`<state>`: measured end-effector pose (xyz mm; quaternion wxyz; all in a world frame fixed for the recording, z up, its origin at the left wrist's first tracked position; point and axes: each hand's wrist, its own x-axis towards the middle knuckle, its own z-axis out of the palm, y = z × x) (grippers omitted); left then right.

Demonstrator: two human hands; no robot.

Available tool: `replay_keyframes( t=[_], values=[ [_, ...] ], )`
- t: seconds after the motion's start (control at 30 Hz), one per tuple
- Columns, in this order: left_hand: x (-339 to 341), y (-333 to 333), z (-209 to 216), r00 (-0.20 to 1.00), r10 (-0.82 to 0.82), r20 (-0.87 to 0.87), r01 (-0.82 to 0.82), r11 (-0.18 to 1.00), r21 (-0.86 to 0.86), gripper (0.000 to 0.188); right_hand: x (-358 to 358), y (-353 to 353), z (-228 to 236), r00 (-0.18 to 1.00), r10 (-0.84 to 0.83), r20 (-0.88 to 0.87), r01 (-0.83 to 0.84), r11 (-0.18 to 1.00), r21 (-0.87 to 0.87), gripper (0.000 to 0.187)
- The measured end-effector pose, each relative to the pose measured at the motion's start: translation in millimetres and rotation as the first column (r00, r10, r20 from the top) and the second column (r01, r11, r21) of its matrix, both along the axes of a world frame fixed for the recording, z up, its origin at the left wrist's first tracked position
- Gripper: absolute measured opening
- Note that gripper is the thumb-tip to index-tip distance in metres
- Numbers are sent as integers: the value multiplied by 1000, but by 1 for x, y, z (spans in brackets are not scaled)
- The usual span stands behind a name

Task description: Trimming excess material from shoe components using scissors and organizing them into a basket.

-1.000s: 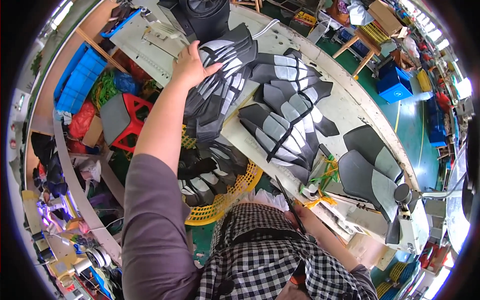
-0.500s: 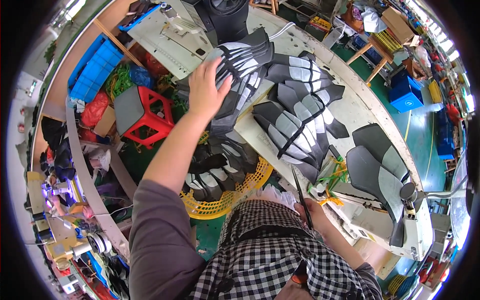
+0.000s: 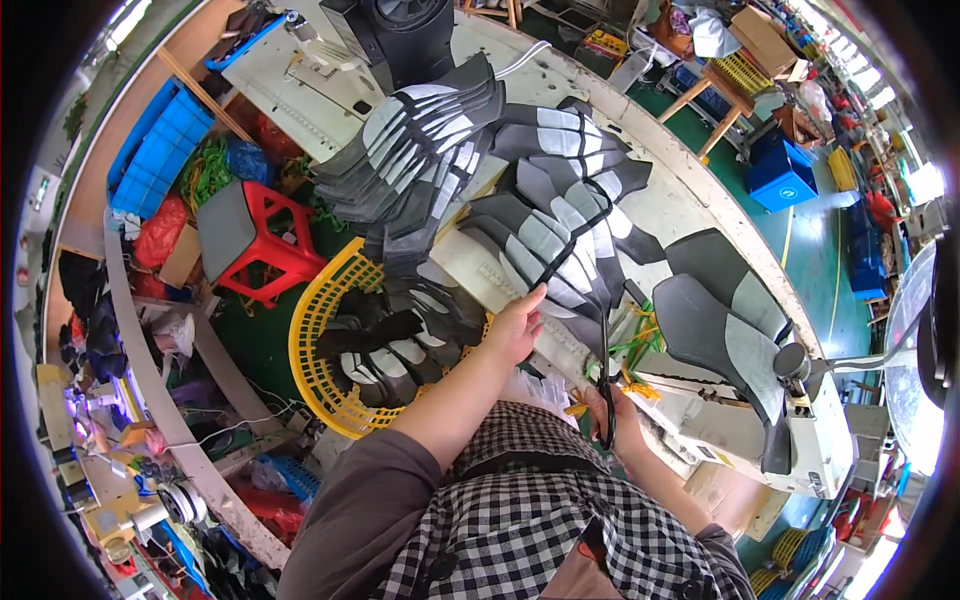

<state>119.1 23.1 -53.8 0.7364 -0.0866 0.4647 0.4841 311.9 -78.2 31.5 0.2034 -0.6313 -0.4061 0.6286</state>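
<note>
On the white worktable lies a row of grey and black shoe-upper-like pieces, overlapping in stacks. A thin black strap runs across the near stack. At its near end is my left hand, with thumb and forefinger closed on it and the other fingers curled. My right hand grips dark scissors by the handles, blades pointing away from me, beside the near stack. Another fanned stack of such pieces stands at the table's left side.
A yellow basket with more dark pieces stands at left, near a red and grey stool. Large dark-grey pieces lie across a white sewing machine at right. Green and orange ties hang by the table edge.
My left hand has left the far fanned stack and come back to the near stack's strap. The scissors have risen nearer the stack. The whole view has shifted slightly.
</note>
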Motion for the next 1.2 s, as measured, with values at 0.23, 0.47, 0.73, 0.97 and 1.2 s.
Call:
replay_keyframes(
  t=[0.23, 0.47, 0.73, 0.97, 1.2],
  values=[
    [-8, -43, 10, 905, 273, -327, -268, 961, 61, 55, 0, -8, -6, 993, 115, 10, -116, 992, 50, 32],
    [-41, -75, -23, 936, 320, -148, -299, 943, 148, 48, -29, 23, -17, 944, 320, -80, -330, 914, -234, 46],
    [-73, -95, -16, 969, 219, -113, -203, 969, 138, 33, -39, 59, -40, 802, 517, -299, -597, 695, -402, 66],
    [-92, -110, -16, 944, 254, -212, -245, 967, 65, 40, -75, 44, -50, 782, 547, -299, -622, 720, -309, 67],
    [-104, -111, -25, 972, 215, -99, -198, 968, 152, 39, -74, 39, -35, 806, 531, -264, -592, 741, -317, 68]
  ],
)
